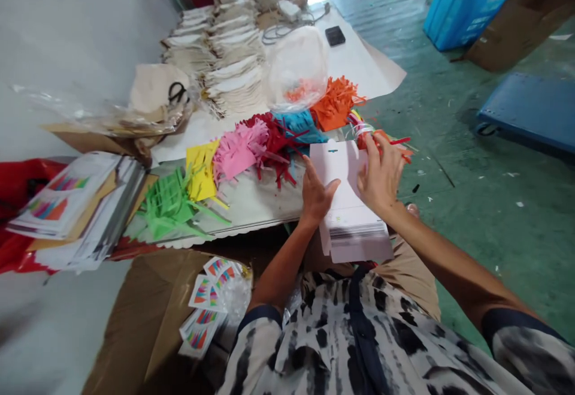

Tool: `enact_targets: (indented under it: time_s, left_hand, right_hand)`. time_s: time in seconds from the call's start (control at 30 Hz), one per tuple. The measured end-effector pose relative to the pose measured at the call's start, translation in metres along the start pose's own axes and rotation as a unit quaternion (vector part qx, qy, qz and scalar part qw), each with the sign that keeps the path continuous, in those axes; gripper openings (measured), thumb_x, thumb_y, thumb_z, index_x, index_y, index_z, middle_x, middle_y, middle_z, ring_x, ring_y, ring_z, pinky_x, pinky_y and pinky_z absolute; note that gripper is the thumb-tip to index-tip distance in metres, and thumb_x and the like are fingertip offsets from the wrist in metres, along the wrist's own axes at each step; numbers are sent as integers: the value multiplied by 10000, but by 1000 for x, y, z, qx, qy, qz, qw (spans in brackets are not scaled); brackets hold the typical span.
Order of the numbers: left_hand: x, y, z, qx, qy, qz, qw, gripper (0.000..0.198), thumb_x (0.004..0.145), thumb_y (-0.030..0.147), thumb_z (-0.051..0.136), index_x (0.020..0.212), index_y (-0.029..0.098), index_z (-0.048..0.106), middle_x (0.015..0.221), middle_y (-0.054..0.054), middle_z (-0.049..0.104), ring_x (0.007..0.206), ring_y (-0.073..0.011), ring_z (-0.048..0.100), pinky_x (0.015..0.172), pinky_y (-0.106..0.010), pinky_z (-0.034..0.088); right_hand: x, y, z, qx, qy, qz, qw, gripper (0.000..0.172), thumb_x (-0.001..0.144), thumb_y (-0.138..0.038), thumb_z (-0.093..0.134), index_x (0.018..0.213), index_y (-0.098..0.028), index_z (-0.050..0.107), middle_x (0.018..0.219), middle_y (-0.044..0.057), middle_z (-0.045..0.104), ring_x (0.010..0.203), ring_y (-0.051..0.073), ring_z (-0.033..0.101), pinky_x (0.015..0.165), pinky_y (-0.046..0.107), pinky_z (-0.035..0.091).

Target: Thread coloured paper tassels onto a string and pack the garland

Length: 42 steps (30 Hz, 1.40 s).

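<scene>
Right of centre in the frame, a stack of white rectangular cards with a hanging slot (345, 179) lies beside a white-covered table (265, 206), seemingly kept within both hands' reach. The left hand (317, 192) is open along the stack's left edge, thumb over its face, probably to steady it. The right hand (381, 173) bends over the right edge; whether it grips anything I cannot tell. Pink fringed paper (242, 148) and orange fringed paper (336, 105) lie apart, apparently sorted by colour.

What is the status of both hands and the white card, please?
Left hand on white card, left side. Right hand at right side, red strip beside it. Card's middle, between hands, uncovered.
</scene>
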<state>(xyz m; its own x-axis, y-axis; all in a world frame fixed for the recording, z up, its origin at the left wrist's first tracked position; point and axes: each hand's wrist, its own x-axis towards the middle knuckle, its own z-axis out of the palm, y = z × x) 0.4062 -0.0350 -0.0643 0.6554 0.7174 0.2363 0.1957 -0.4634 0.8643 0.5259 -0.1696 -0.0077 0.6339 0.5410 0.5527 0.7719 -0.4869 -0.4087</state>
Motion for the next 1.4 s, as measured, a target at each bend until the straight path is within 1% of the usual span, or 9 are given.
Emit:
enact_targets:
  time_s: [0.13,0.23,0.43,0.67,0.83,0.97,1.1,1.27,1.4]
  left_hand:
    - [6,-4,2,-6,-8,30,1000,1327,816,383,928,1790,157,56,1815,-287,299,1696,-415,359,1379,-596,347]
    - [15,-6,-2,-13,-21,41,999,1279,825,344,918,1783,111,104,1777,-304,371,1677,-412,399,1374,-579,365]
    - [19,-7,-15,-92,-42,31,994,1056,852,306,866,1750,156,331,1739,-216,486,1602,-366,529,1337,-522,448]
    - [19,0,-32,-288,-84,7,954,977,870,437,870,1724,275,425,1620,-117,650,1382,-306,731,1136,-498,630]
    - [19,4,-46,-211,-70,14,975,714,922,424,828,1592,285,624,1532,-96,724,1339,-325,752,1133,-505,626]
    - [13,12,-47,-130,-23,23,991,646,913,323,835,1539,285,681,1535,-97,721,1419,-351,701,1243,-531,551]
    - [11,19,-49,-208,27,10,978,636,942,351,814,1556,298,658,1609,-49,666,1492,-304,651,1296,-499,517]
    - [11,23,-62,-241,74,17,968,665,957,489,816,1577,346,625,1690,-11,587,1526,-268,616,1320,-471,496]
    - [9,28,-65,-227,84,30,970,668,965,519,806,1579,329,627,1688,-19,589,1541,-275,598,1320,-470,500]
  right_hand:
    - [31,-2,2,-12,-157,-140,978,485,1116,-353,391,1473,-189,676,1415,187,723,1332,393,589,1101,587,435]
    - [47,0,16,-4,-214,-150,965,501,1123,-451,370,1258,-156,751,1217,201,745,1140,371,627,980,535,467]
    - [52,-2,31,-22,-195,-138,971,484,1100,-496,405,1265,-143,692,1177,221,693,1075,382,591,927,518,470]
    - [66,-12,18,-14,-151,-118,981,518,1093,-664,389,1066,-218,650,1024,169,689,996,363,613,885,495,464]
    - [65,-27,8,-25,-142,-96,985,592,1088,-741,383,1046,-220,661,860,113,681,818,304,615,754,422,402]
    - [63,-37,10,-52,-137,-130,981,604,1115,-695,321,969,-231,679,871,139,692,867,323,614,793,453,411]
    - [69,-43,6,-26,-133,-147,980,562,1137,-613,310,1031,-229,707,1005,163,724,996,348,626,890,509,442]
    - [59,-40,-15,18,-111,-158,981,398,1150,-469,367,1246,-308,719,1275,107,756,1245,351,630,1085,572,416]
    - [37,-33,-20,36,-103,-153,982,361,1117,-458,477,1430,-376,638,1398,91,722,1326,368,612,1108,590,427]
